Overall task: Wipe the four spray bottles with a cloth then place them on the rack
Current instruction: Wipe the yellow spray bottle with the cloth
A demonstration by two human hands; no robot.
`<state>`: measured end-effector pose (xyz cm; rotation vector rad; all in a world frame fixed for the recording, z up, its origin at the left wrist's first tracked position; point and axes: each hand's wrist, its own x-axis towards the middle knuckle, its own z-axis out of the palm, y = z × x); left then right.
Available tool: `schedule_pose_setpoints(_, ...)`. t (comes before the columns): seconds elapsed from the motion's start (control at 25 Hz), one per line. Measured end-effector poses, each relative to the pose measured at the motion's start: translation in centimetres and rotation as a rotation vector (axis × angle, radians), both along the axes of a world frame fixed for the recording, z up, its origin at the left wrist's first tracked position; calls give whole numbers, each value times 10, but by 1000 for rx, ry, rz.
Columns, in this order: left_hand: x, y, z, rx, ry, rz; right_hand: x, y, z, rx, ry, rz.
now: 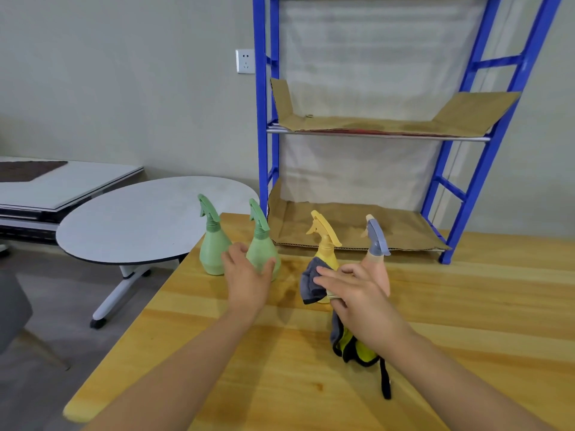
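Observation:
Four spray bottles stand in a row on the wooden table (280, 353). From left to right they are a green bottle (212, 244), a second green bottle (260, 244), a yellow bottle (325, 244) and a peach bottle with a blue-grey trigger (377, 244). My left hand (245, 275) is spread open just in front of the second green bottle, thumb and fingers on either side of its body. My right hand (351, 290) grips a grey and yellow cloth (314, 283) and covers the lower part of the yellow bottle with it.
A blue metal rack (264, 119) with cardboard-lined shelves (357, 124) stands behind the table, its lower shelf (351, 225) right behind the bottles. A round white table (140, 219) is at the left, a grey chair (12, 306) beside it.

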<state>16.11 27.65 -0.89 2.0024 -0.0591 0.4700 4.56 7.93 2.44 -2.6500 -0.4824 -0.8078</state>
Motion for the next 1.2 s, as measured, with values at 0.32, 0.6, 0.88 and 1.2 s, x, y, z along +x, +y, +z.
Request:
schedule_pose_setpoints(0.32,15,-46,119,922,-399,-600,-36,-32,12,66,30,-31)
schedule_pose_setpoints(0.6,-11,-67,164,1104,-176,-685,-83,-59,29,70,39,-91)
schedule_pose_setpoints(0.88,-75,-61,158,685,-119,-692,-113,-63,32,-18,-94,-67)
schedule_pose_setpoints(1.2,-124,-45,134,524,-156,-755,-151,-35,21,-245,-153,41)
